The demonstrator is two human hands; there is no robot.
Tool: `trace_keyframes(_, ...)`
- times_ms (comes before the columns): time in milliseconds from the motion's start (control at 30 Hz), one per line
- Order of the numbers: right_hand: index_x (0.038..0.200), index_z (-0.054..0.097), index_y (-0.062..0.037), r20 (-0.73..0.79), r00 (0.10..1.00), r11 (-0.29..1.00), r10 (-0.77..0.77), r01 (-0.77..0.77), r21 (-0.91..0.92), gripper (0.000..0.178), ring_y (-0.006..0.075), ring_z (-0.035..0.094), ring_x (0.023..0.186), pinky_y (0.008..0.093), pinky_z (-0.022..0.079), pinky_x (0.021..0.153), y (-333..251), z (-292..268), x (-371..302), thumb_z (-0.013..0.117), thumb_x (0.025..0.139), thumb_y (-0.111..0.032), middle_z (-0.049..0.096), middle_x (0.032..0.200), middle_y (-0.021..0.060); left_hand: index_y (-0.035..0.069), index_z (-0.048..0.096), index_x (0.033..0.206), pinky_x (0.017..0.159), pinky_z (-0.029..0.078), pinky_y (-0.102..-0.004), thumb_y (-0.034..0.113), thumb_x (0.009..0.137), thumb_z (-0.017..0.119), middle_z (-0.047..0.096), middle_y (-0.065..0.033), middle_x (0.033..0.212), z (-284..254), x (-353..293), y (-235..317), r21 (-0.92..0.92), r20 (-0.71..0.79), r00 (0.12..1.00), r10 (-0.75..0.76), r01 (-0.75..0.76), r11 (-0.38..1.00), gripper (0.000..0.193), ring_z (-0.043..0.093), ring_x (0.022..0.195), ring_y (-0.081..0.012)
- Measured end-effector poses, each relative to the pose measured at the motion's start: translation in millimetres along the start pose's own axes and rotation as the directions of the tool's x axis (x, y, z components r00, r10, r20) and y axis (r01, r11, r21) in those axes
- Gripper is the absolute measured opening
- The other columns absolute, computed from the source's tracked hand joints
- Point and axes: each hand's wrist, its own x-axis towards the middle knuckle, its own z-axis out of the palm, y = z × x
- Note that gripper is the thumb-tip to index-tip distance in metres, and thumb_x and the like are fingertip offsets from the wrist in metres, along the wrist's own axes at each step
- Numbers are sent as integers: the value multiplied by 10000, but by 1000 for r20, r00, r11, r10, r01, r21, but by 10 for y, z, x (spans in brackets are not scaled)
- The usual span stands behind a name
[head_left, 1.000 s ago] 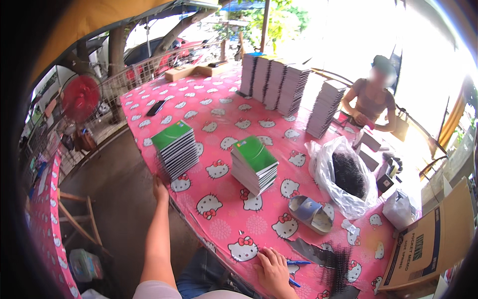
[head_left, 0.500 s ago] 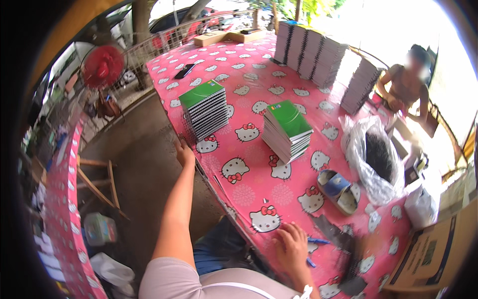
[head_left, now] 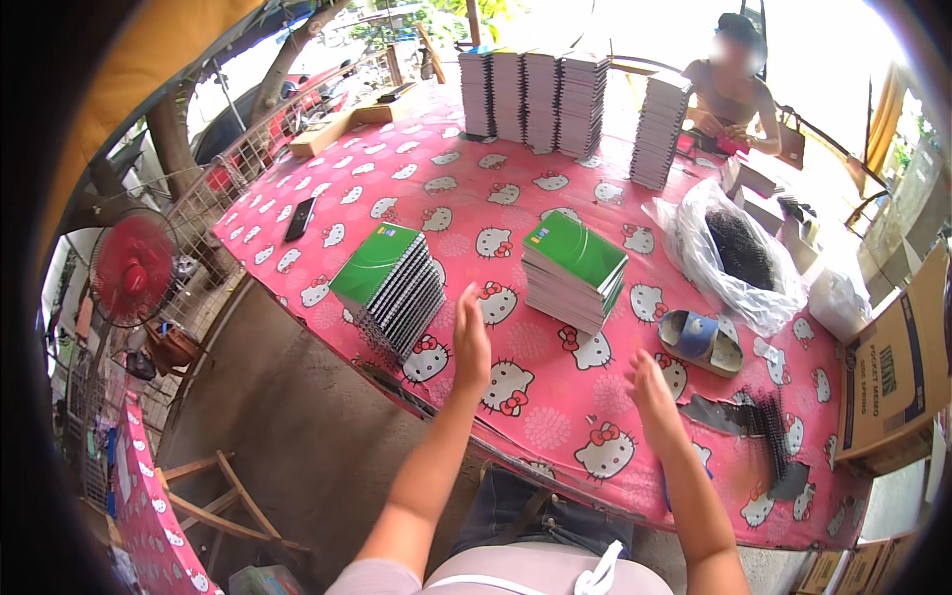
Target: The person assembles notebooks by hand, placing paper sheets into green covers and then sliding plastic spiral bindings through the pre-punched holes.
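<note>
My left hand (head_left: 472, 339) is held over the table, fingers stretched out and nothing in it. It is between two stacks of green-covered notebooks, closer to the spiral-bound notebook stack (head_left: 390, 288) on its left. The other notebook stack (head_left: 575, 266) is to the right and shows white page edges, with no coils visible on the sides in view. My right hand (head_left: 652, 392) reaches forward below that stack, fingers extended and empty. To its right, a blue slipper (head_left: 700, 340) lies on the table. Black binding coils (head_left: 772, 431) and a dark strip (head_left: 722, 415) lie nearer me.
The table has a pink patterned cover (head_left: 545, 428). Tall notebook stacks (head_left: 535, 99) stand at the back, near a seated person (head_left: 734, 94). A plastic bag (head_left: 684, 233) of black coils and a cardboard box (head_left: 888, 362) are on the right. A phone (head_left: 298, 219) lies far left.
My left hand has come off the table's edge and moved right, between the stacks. My right hand has moved forward from the near edge. The view has shifted.
</note>
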Motion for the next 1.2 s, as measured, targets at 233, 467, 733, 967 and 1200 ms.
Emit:
trace_keyframes(233,1319,383,114,-109,936,840,335,-244,485,1089,297,516,1141,401,442,969,-403,415,1245,399,771,-827,495,1252,243,53,342,1455,1122,240,-386,853,809,194,385,-179,1469,613,1203,-427,-75,528,722,-447,564,822,1039,376,1338,-269)
trace_keyframes(467,1318,482,-35,-54,898,898,438,-433,80,1172,289,542,1061,444,416,971,-483,472,1543,230,643,-960,580,1121,171,108,406,1411,1059,334,-436,761,886,243,417,-114,1459,524,1021,-221,-245,593,691,-413,643,726,854,401,1316,-277)
trace_keyframes(733,1472,329,-128,138,898,909,418,-414,-59,1123,303,319,1382,468,263,1109,-544,573,1019,189,694,-925,344,1498,161,137,467,1363,1040,354,-409,676,911,384,519,-72,1337,225,-54,317,-457,408,809,-423,582,673,708,463,1235,-222)
trace_keyframes(967,1480,314,-158,191,851,841,490,-519,154,929,281,285,1402,472,204,1134,-498,573,232,210,831,-814,342,1513,84,121,481,1351,1031,364,-380,611,933,375,522,-64,1340,13,-531,547,-430,434,731,-526,681,593,653,474,1221,-191)
trace_keyframes(1200,1474,314,-137,161,882,893,444,-450,6,840,242,365,1306,460,264,1082,-455,355,-36,256,898,-745,406,1443,84,114,446,1379,1100,273,-378,547,950,403,469,-79,1398,-89,-676,474,-367,468,737,-488,664,651,611,428,1280,-214)
